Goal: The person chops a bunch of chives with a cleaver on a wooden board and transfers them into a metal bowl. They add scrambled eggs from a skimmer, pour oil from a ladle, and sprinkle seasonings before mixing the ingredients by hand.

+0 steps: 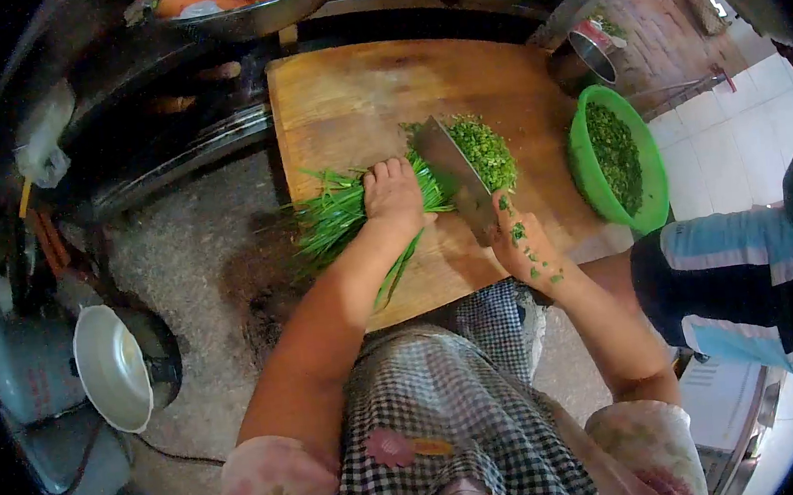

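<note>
On a wooden cutting board (pixel 345 92) lies a bunch of long green stalks (pixel 332 213). My left hand (pixel 392 194) presses down on the bunch, its fingers curled over the stalks near their cut end. My right hand (pixel 520 241) grips a cleaver (pixel 454 169), whose broad blade stands between the bunch and a heap of finely chopped greens (pixel 487 150). Green bits stick to the back of my right hand. The cleaver's handle is mostly hidden in my fingers.
Right of the board, a green basin (pixel 657 187) holds chopped greens, with a metal pot (pixel 593 56) behind it. Another person's leg (pixel 718 252) is close at the right. A pale bowl (pixel 110 367) stands at the left; a basin with carrots (pixel 244 17) is at the top.
</note>
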The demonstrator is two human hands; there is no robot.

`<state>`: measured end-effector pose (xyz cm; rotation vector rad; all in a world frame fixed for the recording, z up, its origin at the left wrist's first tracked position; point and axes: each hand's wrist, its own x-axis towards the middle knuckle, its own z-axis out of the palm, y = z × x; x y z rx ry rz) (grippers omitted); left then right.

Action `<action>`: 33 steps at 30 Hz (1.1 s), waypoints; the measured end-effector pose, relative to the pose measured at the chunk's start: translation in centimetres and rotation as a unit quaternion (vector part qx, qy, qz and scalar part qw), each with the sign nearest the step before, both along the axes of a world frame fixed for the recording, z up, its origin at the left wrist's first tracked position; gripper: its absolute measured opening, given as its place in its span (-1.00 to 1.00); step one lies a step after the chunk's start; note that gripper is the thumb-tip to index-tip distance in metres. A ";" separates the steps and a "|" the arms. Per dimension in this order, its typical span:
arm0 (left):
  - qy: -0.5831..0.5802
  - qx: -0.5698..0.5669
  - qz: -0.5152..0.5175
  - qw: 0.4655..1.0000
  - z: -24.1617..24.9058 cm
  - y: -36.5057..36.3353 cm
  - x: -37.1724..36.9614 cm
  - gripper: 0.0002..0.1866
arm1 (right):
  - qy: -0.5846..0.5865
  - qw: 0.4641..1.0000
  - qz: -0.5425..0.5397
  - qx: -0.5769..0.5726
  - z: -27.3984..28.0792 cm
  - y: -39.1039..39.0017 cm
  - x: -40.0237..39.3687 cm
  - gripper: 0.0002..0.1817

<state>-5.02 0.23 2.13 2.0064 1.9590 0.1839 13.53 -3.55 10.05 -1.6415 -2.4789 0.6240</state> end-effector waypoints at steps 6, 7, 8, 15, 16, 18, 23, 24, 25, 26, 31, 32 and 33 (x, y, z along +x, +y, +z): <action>0.005 0.045 -0.029 0.999 -1.2 -0.5 -0.4 0.06 | -0.005 0.999 0.040 0.023 -1.3 2.2 -3.6 -0.66; 0.013 0.036 -0.031 0.999 -0.9 -0.4 -0.5 0.07 | 0.017 0.999 0.041 0.031 -2.3 2.9 -4.1 -0.67; 0.022 0.028 -0.031 0.999 -0.6 -0.4 -0.5 0.08 | 0.021 0.999 0.026 0.038 -2.6 3.1 -4.6 -0.66; 0.010 0.048 0.003 0.999 -0.5 -1.3 -0.9 0.05 | 0.114 0.992 -0.052 0.019 -2.4 1.7 -1.5 -0.56; 0.002 0.026 0.002 1.000 -0.4 -1.1 -0.9 0.05 | 0.104 0.992 -0.064 -0.006 -1.6 0.9 -1.2 -0.59; -0.004 0.013 0.001 1.000 -0.2 -0.9 -0.6 0.05 | 0.076 0.996 -0.051 -0.021 -0.5 -0.5 -0.5 -0.69; 0.002 0.036 -0.001 0.999 -1.0 -1.0 -0.7 0.02 | 0.008 0.999 0.036 0.011 -0.5 0.7 -1.3 -0.62; 0.012 0.049 0.000 0.999 -1.6 -1.0 -0.5 0.03 | -0.011 0.999 0.040 0.001 -0.2 0.9 -1.9 -0.61; 0.022 0.061 0.001 0.998 -2.3 -1.0 -0.4 0.03 | -0.031 0.998 0.045 -0.010 -0.2 1.2 -2.6 -0.59; 0.031 0.070 -0.002 0.997 -2.9 -1.0 -0.4 0.04 | -0.001 0.999 0.040 -0.031 -1.0 1.7 -3.4 -0.58; 0.077 0.037 -0.014 0.996 -0.7 -2.2 -1.2 0.10 | 0.144 0.977 0.090 0.128 -4.0 2.3 -4.0 -0.64; 0.092 0.023 -0.021 0.995 0.5 -2.2 -1.2 0.11 | 0.128 0.984 0.062 0.109 -4.2 2.3 -3.2 -0.63; 0.067 0.018 -0.015 0.997 0.6 -1.9 -1.2 0.13 | 0.112 0.989 0.039 0.089 -4.4 2.3 -2.2 -0.61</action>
